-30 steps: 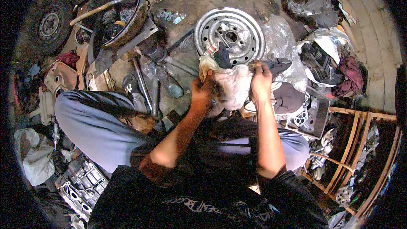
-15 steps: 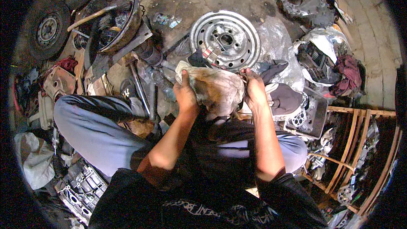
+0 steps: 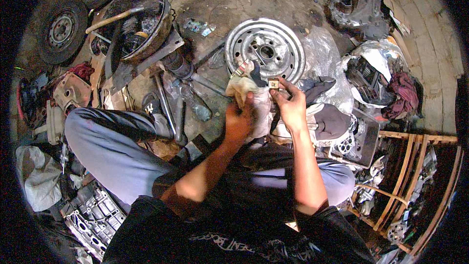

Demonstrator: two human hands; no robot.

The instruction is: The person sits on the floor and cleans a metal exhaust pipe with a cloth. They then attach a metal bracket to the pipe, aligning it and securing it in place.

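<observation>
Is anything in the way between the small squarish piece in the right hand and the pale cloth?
Nothing visible: the right hand pinches the squarish piece beside the pale cloth, which the left hand holds.

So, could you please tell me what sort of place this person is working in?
It looks like a vehicle repair workshop, or perhaps a parts store: there is a wheel rim without a tyre near the middle, a tyred wheel at upper left and a cast-metal engine part at lower left.

off-white cloth [image 3: 263, 112], silver-grey wheel [image 3: 279, 51], maroon rag [image 3: 403, 90], greyish-blue trousers [image 3: 115, 149]
</observation>
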